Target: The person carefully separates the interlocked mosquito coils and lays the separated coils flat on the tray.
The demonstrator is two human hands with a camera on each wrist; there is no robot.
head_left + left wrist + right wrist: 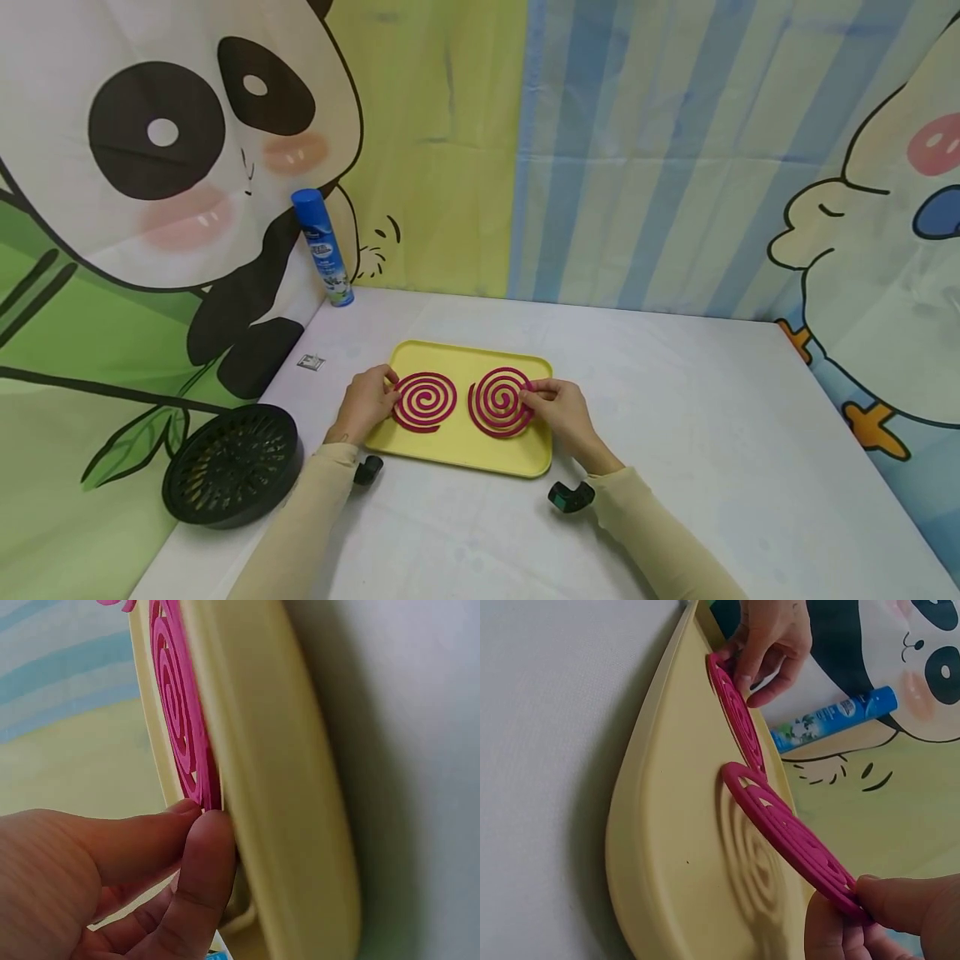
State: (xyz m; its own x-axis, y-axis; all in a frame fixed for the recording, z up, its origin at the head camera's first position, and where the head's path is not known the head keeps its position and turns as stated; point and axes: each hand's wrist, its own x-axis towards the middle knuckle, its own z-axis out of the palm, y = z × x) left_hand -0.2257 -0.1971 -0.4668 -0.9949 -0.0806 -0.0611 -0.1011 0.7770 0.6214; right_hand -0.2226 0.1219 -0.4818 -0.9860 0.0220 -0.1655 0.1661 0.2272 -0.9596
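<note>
Two magenta mosquito coils are at a yellow tray. The left mosquito coil lies in the tray's left half, and my left hand pinches its outer edge between thumb and finger, as the left wrist view shows up close. With thumb and fingers my right hand grips the outer edge of the right mosquito coil. In the right wrist view this right coil is tilted up off the tray, and its spiral shadow falls on the tray floor.
A black round slotted container stands at the table's left edge. Farther back, a blue spray can stands in the corner by the printed curtain. A small metallic piece lies left of the tray on the white tabletop.
</note>
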